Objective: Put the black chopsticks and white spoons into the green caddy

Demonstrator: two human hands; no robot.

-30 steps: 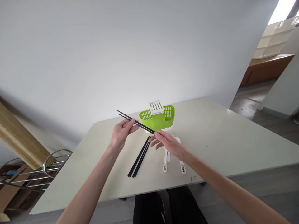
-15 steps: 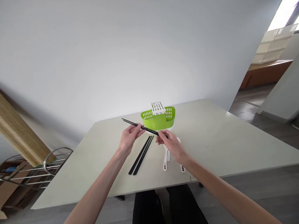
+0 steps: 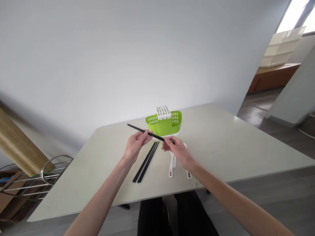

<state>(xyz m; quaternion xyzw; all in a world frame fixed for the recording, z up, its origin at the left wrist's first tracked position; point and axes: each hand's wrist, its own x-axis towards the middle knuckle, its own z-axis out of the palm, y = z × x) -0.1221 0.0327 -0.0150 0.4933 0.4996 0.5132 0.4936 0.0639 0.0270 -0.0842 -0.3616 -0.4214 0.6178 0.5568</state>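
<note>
From my remote seat, nearest to the camera are dark-clad legs [image 3: 155, 216] below the table's [image 3: 228, 147] near edge. Just beyond that edge, white spoons [image 3: 171, 168] lie with handles toward the wearer, their bowls largely hidden by the right hand, so I give no count. Left of them lie loose black chopsticks [image 3: 148, 162], side by side, thick ends near, thin ends pointing away. Above these hang both hands, sharing one load: the held black chopsticks [image 3: 158, 137]. Left hand [image 3: 137, 143]: thumb and fingertips pinched lightly on the mid-length, no gap that I can make out. Right hand [image 3: 178, 151]: thumb and fingers closed round the right-hand end. The sticks overlap along my line of sight; number not confirmed. Key relation: their long axis runs crosswise, left tip far and free, right end nearer the wearer, slanting past the front of the green basket [image 3: 164, 128] rather than pointing at it. The basket stands behind the grip, between and beyond the hands; the left hand appears slightly nearer it, depth uncertain. A white slatted piece [image 3: 163, 112] sits across the basket's middle. Behind all, the plain wall [image 3: 147, 65].
</note>
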